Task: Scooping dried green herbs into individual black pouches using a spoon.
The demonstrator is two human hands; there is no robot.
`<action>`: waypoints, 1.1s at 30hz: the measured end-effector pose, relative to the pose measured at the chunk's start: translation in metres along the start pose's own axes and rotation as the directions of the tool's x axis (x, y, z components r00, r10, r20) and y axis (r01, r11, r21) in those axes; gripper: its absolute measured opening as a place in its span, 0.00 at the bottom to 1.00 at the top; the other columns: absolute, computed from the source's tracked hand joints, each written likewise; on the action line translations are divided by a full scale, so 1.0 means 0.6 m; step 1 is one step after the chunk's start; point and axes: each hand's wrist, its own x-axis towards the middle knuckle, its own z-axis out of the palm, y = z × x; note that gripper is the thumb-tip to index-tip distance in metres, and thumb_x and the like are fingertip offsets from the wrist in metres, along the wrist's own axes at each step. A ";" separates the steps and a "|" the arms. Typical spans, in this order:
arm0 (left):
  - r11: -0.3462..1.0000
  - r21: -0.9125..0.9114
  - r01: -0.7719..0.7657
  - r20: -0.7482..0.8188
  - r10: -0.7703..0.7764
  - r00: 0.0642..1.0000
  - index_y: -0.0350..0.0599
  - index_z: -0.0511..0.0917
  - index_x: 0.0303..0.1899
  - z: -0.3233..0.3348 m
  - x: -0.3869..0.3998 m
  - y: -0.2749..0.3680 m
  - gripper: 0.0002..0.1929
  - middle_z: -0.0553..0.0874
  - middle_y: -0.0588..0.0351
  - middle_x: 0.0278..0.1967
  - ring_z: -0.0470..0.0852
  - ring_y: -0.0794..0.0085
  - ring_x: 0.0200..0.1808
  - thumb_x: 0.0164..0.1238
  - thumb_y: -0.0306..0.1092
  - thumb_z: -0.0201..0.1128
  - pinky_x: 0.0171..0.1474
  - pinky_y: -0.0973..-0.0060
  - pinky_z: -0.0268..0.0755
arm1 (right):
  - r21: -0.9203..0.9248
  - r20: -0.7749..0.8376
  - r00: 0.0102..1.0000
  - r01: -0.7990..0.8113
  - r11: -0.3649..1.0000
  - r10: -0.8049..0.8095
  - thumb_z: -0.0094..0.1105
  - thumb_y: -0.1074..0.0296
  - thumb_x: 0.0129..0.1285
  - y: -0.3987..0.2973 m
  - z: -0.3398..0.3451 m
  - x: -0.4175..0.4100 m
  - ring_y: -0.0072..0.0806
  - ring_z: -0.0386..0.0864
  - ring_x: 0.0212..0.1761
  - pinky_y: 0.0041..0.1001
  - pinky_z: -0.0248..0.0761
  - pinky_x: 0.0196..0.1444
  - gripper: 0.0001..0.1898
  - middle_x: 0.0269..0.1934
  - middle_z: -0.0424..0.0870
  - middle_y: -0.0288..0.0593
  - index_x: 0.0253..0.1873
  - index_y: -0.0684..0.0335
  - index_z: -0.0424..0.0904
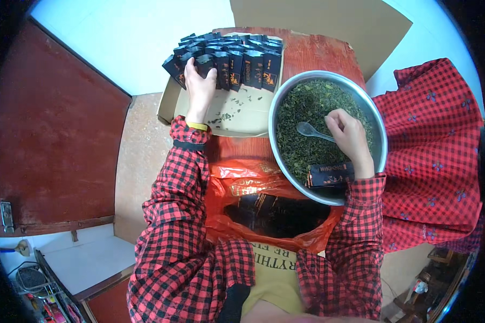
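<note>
My left hand (200, 87) reaches to the front row of standing black tea packets (245, 66), thumb and finger on either side of one packet (205, 63). These packets fill the back of a shallow cardboard box (242, 109). Over a round metal basin (276, 145) of dried green tea leaves (307, 99), my right hand (349, 133) is curled around the handle of a clear plastic spoon (309, 129). The spoon's bowl rests on or just above the leaves. A stack of flat black packets (329, 174) lies in the basin's near side, partly under my right forearm.
Loose leaf bits (222, 117) lie on the box floor. Nearest me, an open red plastic bag (234, 181) holds dark packets (275, 214). All this sits on a reddish wooden table (315, 54). Red checked cloth (428, 161) hangs at right; a dark red door (56, 121) is at left.
</note>
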 end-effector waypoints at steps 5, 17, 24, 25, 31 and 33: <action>0.998 0.018 -0.063 -0.045 0.064 0.997 0.33 0.70 0.66 -0.012 -0.010 0.010 0.34 0.78 0.38 0.60 0.80 0.57 0.59 0.58 0.34 0.71 0.60 0.64 0.74 | -0.013 0.011 1.000 -0.019 1.000 0.019 0.62 0.65 0.67 -0.004 -0.001 -0.003 0.31 0.79 0.26 0.31 0.71 0.32 0.08 0.26 0.80 0.45 0.40 0.64 0.80; 0.825 -0.383 -0.415 0.908 0.418 -0.006 0.40 0.82 0.40 0.015 -0.270 0.322 0.18 0.87 0.41 0.35 0.87 0.53 0.42 0.57 0.47 0.70 0.45 0.57 0.79 | -0.245 0.311 0.950 0.058 0.968 0.022 0.64 0.60 0.58 0.034 0.013 0.000 0.47 0.85 0.40 0.43 0.76 0.45 0.10 0.34 0.87 0.45 0.42 0.56 0.83; 0.741 -0.378 -0.555 0.892 0.452 -0.004 0.36 0.79 0.49 0.049 -0.318 0.357 0.28 0.85 0.42 0.46 0.84 0.50 0.50 0.53 0.49 0.73 0.54 0.59 0.77 | -0.056 0.186 0.982 -0.031 0.998 0.041 0.66 0.62 0.60 0.030 -0.002 -0.003 0.36 0.85 0.36 0.34 0.76 0.40 0.10 0.33 0.87 0.43 0.44 0.57 0.84; 0.735 -0.385 -0.558 0.890 0.456 -0.012 0.36 0.79 0.49 0.048 -0.311 0.353 0.28 0.85 0.42 0.46 0.84 0.50 0.50 0.53 0.49 0.73 0.54 0.59 0.77 | -0.057 0.178 0.983 -0.037 0.998 0.047 0.66 0.62 0.60 0.030 -0.005 -0.005 0.36 0.85 0.36 0.34 0.76 0.40 0.10 0.33 0.87 0.43 0.44 0.57 0.84; 0.870 -0.438 -0.225 0.890 0.456 0.030 0.35 0.74 0.61 0.027 -0.269 0.309 0.39 0.81 0.37 0.51 0.81 0.46 0.54 0.52 0.51 0.75 0.58 0.59 0.74 | 0.029 0.159 0.986 -0.046 0.999 0.041 0.65 0.60 0.59 0.033 -0.009 -0.002 0.39 0.86 0.39 0.37 0.77 0.45 0.11 0.35 0.88 0.41 0.43 0.57 0.85; 0.892 -0.410 -0.189 0.905 0.423 0.034 0.35 0.74 0.62 0.021 -0.261 0.305 0.39 0.81 0.37 0.52 0.81 0.46 0.54 0.53 0.51 0.75 0.58 0.60 0.73 | 0.139 0.117 0.993 -0.045 0.989 0.029 0.65 0.62 0.59 0.036 -0.007 0.000 0.36 0.87 0.39 0.34 0.78 0.45 0.10 0.34 0.88 0.42 0.43 0.58 0.85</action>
